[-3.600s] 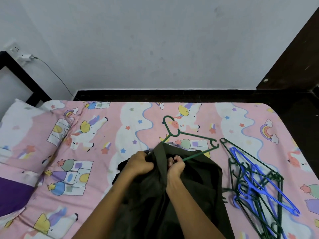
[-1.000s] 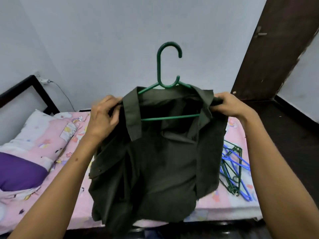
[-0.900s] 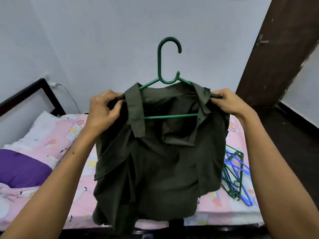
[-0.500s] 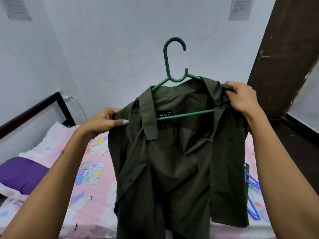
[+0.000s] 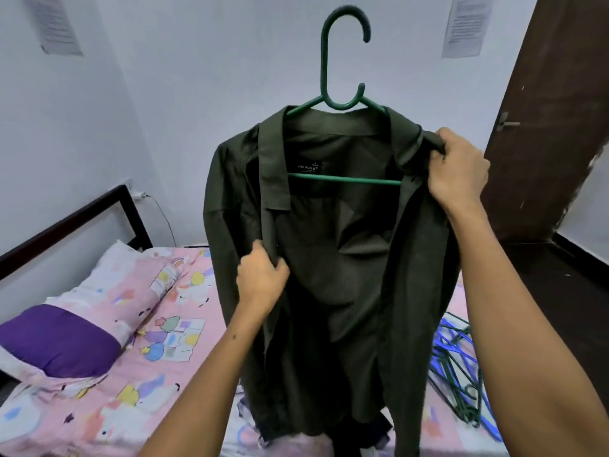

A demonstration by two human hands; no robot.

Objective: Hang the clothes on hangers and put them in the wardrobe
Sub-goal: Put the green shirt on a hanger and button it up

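neck label (image 5: 308, 166): "NO FUSS" in white on black, inside the collar of the dark green shirt (image 5: 346, 258) | small letter above it: unclear | two wall papers (image 5: 464, 24): printed text, too small to read

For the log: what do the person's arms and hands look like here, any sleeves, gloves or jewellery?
Both forearms are bare as far as the frame shows; no sleeves are in view. The left hand and right hand wear no gloves, and no rings, watch or bracelets show. A small dark mole marks the left forearm.
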